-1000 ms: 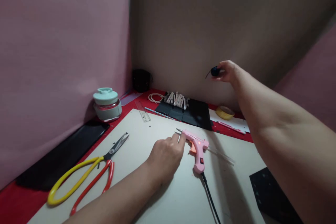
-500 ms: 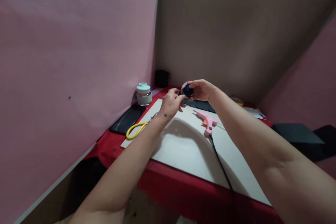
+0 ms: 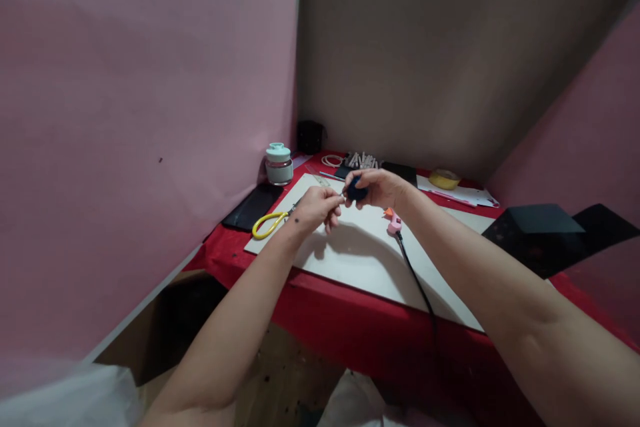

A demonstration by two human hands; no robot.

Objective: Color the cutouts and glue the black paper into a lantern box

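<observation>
Above the white board [image 3: 370, 277], my right hand [image 3: 377, 188] is closed around a small dark blue round object, perhaps a ball [image 3: 357, 189]. My left hand [image 3: 321, 205] pinches with thumb and forefinger close by the ball's left side; whatever thin thing sits between those fingertips is too small to name. Under my right wrist lies a pink glue gun [image 3: 395, 223], its front part hidden by the hand and its black cord running toward me. Scissors with yellow handles [image 3: 269, 225] rest beside my left wrist, their blades partly covered.
A black phone-like slab [image 3: 253, 207] and a jar with a mint lid [image 3: 279, 165] stand left. At the back are several white sticks [image 3: 363, 161], a white cable coil [image 3: 332, 161] and yellow tape [image 3: 445, 179]. A black box [image 3: 533, 233] is at right.
The view has tilted down, showing more of the table's back. My left hand has drawn slightly down and away from the ball, which my right hand still holds. The glue gun is now more covered.
</observation>
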